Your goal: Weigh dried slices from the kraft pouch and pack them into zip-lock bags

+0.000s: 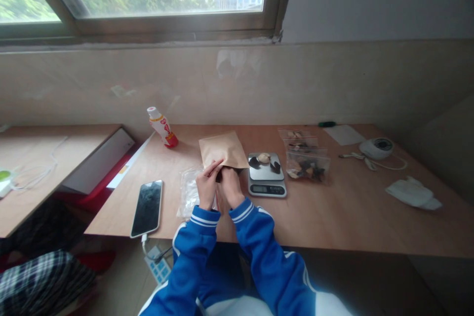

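Well left of the digital kitchen scale [266, 189], a smartphone [147, 208] lies face up near the edge of the wooden desk [333, 222], and a red-and-white plastic bottle [162, 127] lies tilted behind it. Nearer the scale, a clear plastic bag [188, 192] lies under the left hand [208, 185]. The kraft paper pouch [223, 149] stands just left of the scale, gripped at its lower edge by the left hand and the right hand [231, 186]. Both hands are raised from the wrists, blue sleeves angled inward, with the fingers closed in a pinch; a dark piece may sit between them, but it is too hidden to tell. A firm, even pinch near the pouch's edge would likely keep the paper from creasing or slipping. On the scale sit dark pieces [254, 162] and a pale piece [263, 158]. Just right of the scale are zip bags of dried pieces [306, 167], and well right lie a round white device [375, 148] and a white cloth [413, 192].
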Motion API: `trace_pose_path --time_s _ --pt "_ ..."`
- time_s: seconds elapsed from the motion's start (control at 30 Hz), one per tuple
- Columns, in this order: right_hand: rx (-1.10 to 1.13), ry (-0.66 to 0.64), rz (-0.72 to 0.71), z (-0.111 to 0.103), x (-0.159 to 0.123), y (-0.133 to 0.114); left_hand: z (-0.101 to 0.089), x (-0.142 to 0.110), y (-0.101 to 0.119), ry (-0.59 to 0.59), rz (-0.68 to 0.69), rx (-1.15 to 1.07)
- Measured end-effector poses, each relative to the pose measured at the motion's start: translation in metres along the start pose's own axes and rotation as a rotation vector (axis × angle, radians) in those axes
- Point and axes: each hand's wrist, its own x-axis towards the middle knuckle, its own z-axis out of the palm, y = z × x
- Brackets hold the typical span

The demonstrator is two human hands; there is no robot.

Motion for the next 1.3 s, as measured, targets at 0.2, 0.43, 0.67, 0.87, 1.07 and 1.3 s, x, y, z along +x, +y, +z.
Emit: trace_pose_path --time_s 0.2,0.43,0.67,0.87,1.07,1.3 --pt "-0.14 0.077 0.021 -0.018 -0.029 -0.006 -0.002 0.0 0.0 0.026 0.009 -0.024" --pt "0.134 0.22 -0.116 -0.052 -0.06 -0.003 0.0 0.004 0.005 0.039 0.006 -0.023" --pt "-0.037 0.434 0.082 -0.103 -0.066 0.05 0.004 0.011 0.004 0.054 -0.009 -0.057" --pt "-0.268 0.495 -0.021 -0.109 -0.045 0.074 0.005 0.013 0.01 0.032 -0.002 -0.072" --pt "-0.029 0.245 -0.16 -0.084 -0.05 0.015 0.005 0.012 0.01 0.011 -0.027 -0.082" --pt "-0.249 -0.121 -0.117 -0.018 -0.01 0.006 0.007 -0.001 0.004 0.03 -0.039 -0.079"
